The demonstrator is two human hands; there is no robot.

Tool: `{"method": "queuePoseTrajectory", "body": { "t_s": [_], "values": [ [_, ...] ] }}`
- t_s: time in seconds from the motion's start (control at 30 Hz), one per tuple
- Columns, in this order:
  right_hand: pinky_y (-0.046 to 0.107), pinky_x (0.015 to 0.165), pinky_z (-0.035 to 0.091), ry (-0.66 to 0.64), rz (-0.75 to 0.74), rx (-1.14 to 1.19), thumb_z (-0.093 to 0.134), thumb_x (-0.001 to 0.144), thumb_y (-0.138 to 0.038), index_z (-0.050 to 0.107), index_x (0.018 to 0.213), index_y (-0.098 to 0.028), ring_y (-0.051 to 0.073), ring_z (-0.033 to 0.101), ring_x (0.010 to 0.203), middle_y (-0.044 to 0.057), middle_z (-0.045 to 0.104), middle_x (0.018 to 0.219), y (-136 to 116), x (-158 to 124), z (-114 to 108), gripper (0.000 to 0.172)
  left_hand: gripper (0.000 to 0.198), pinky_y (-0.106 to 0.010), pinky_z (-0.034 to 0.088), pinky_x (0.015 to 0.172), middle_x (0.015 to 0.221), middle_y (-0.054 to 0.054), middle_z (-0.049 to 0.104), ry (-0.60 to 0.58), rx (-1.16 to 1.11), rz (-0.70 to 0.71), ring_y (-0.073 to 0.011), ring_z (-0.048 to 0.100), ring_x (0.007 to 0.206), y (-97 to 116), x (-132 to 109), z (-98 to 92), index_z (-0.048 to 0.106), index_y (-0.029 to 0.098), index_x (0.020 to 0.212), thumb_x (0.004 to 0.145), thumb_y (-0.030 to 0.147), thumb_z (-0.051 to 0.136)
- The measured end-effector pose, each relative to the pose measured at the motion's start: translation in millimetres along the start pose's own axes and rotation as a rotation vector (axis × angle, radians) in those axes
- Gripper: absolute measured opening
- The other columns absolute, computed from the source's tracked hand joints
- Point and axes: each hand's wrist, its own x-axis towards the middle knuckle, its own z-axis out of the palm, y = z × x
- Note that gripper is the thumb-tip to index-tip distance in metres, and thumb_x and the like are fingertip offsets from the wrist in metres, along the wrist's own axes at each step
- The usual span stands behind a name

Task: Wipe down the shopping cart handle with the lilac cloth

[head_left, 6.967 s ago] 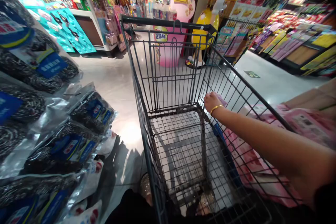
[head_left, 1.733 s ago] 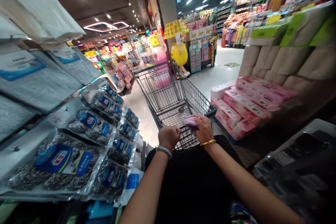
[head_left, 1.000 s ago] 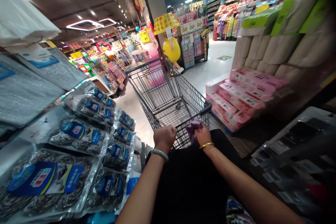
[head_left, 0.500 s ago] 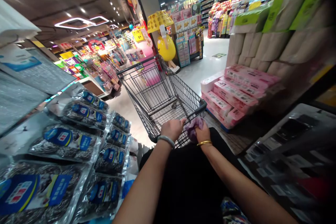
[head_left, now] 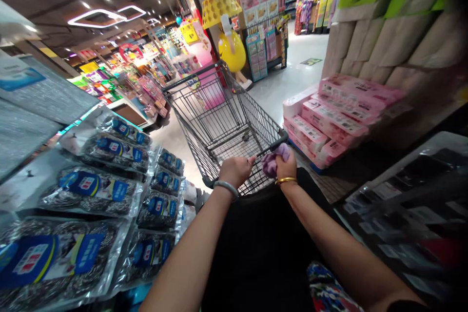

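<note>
A black wire shopping cart stands in front of me in a store aisle, its basket holding nothing I can see. My left hand, with a grey bangle at the wrist, is closed around the cart's handle bar. Beside it, my right hand, with a gold bangle, is closed on a crumpled purple cloth pressed against the handle.
Bagged steel scourers hang on a rack at my left. Pink tissue packs are stacked on the floor to the right, below paper rolls. A yellow mascot display stands ahead on the pale floor. Dark packaged goods fill the lower right.
Seven seconds ago my right hand reached along the cart's side rim. Now both hands are on the handle, and over the last second the view has tilted while the grip stayed the same.
</note>
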Motion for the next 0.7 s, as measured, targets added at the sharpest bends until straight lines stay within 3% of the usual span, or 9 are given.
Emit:
{"method": "queuePoseTrajectory", "body": {
  "t_s": [0.17, 0.33, 0.47, 0.57, 0.7],
  "values": [
    [0.046, 0.097, 0.050, -0.068, 0.104, 0.036, 0.052, 0.075, -0.030, 0.058, 0.104, -0.019, 0.026, 0.061, 0.101, 0.011, 0.065, 0.104, -10, -11, 7, 0.032, 0.085, -0.035, 0.050, 0.081, 0.096, -0.015, 0.077, -0.016, -0.003, 0.020, -0.0276, 0.072, 0.096, -7, 7, -1.8, 0.077, 0.017, 0.099, 0.102, 0.063, 0.006],
    [0.040, 0.082, 0.055, -0.233, 0.174, 0.091, 0.052, 0.075, -0.034, 0.060, 0.096, -0.019, 0.025, 0.065, 0.084, 0.007, 0.067, 0.087, -27, -56, 26, 0.026, 0.083, -0.034, 0.050, 0.079, 0.095, -0.015, 0.077, -0.039, -0.014, 0.049, -0.0277, 0.073, 0.095, -12, 10, -5.5, 0.077, 0.017, 0.096, 0.102, 0.063, 0.008],
    [0.032, 0.082, 0.054, -0.342, 0.118, 0.240, 0.056, 0.075, -0.035, 0.059, 0.103, -0.021, 0.021, 0.064, 0.086, 0.004, 0.068, 0.094, -52, -81, 45, 0.031, 0.073, -0.035, 0.049, 0.080, 0.101, -0.016, 0.077, -0.065, -0.028, 0.061, -0.0286, 0.072, 0.099, -14, 11, -5.8, 0.076, 0.017, 0.102, 0.104, 0.057, 0.015],
    [0.033, 0.082, 0.053, -0.397, 0.172, 0.288, 0.056, 0.069, -0.030, 0.059, 0.097, -0.022, 0.021, 0.063, 0.088, 0.004, 0.067, 0.095, -49, -97, 50, 0.029, 0.070, -0.033, 0.049, 0.080, 0.102, -0.013, 0.078, -0.094, -0.053, 0.073, -0.0260, 0.072, 0.098, -20, 11, -10.1, 0.076, 0.019, 0.102, 0.105, 0.058, 0.018],
    [0.033, 0.073, 0.051, -0.433, 0.249, 0.255, 0.052, 0.063, -0.024, 0.056, 0.082, -0.022, 0.021, 0.060, 0.076, 0.002, 0.062, 0.078, -36, -117, 55, 0.019, 0.062, -0.029, 0.048, 0.079, 0.110, -0.006, 0.077, -0.108, -0.090, 0.083, -0.0224, 0.070, 0.101, -44, -1, -20.1, 0.073, 0.026, 0.107, 0.103, 0.063, 0.024]
  ]
}}
